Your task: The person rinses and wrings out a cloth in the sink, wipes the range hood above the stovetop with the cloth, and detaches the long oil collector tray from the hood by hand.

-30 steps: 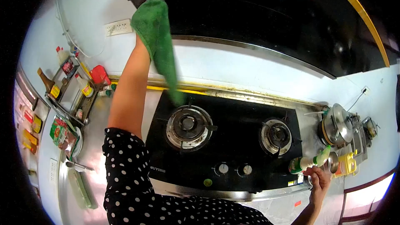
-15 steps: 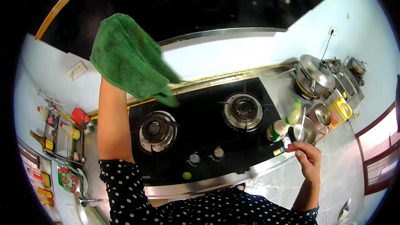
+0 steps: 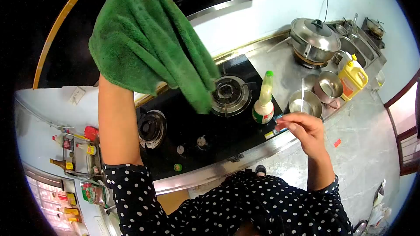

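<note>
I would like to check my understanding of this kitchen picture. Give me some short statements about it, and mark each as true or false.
1. The green cloth hides the left hand. True.
2. The right hand is under the cloth too. False: it is in plain view, apart from the cloth.
3. The spray bottle stands on the stove. True.
4. The pot is uncovered. False: a lid is on it.
5. The yellow jug lies on its side. False: it stands upright.
</note>
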Demonstrator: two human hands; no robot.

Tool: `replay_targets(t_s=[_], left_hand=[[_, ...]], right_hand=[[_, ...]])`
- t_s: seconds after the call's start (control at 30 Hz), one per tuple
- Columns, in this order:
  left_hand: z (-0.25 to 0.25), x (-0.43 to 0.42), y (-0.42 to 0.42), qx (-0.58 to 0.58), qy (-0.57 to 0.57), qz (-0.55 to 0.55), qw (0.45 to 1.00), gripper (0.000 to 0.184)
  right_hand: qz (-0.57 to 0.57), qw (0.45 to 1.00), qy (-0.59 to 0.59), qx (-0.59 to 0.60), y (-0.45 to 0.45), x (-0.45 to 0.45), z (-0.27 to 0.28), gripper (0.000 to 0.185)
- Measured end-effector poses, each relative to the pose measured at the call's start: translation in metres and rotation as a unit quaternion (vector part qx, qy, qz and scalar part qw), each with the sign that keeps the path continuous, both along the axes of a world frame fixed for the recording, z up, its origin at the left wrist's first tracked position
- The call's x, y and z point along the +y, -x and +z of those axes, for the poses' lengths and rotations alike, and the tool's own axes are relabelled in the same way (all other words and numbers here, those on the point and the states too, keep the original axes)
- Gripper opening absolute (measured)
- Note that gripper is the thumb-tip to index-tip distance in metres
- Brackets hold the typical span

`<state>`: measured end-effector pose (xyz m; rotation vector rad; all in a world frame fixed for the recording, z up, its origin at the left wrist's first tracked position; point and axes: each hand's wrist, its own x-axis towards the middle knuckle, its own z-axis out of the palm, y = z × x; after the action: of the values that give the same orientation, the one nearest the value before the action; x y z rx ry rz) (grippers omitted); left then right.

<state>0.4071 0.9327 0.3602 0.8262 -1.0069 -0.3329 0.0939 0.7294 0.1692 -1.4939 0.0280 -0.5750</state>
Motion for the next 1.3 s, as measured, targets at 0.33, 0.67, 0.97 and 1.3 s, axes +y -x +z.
replay_targets(t_s=[0.33,0.67,0.97,1.3], left_hand=[[-0.006,0.023,0.01,-0.01,-0.008,0.05,0.999,0.028],[-0.07,0.093,-0.015,-0.044,-0.043,0.19,0.98,0.029],[-0.133,0.023,0.089,0.273,-0.4,0.049,0.874,0.042],[-0.127,0.068,0.105,-0.458,-0.398,0.206,0.768,0.033]], right_hand=[[0.113,0.977,-0.138,0.114,-0.079,0.055,-0.013,0.025],[0.196,0.897,-0.394,0.041,-0.132,0.092,-0.075,0.042],[0.274,0.821,-0.496,0.068,-0.14,0.12,-0.075,0.044],[0.265,0.85,-0.454,-0.022,-0.11,0.1,-0.002,0.041]])
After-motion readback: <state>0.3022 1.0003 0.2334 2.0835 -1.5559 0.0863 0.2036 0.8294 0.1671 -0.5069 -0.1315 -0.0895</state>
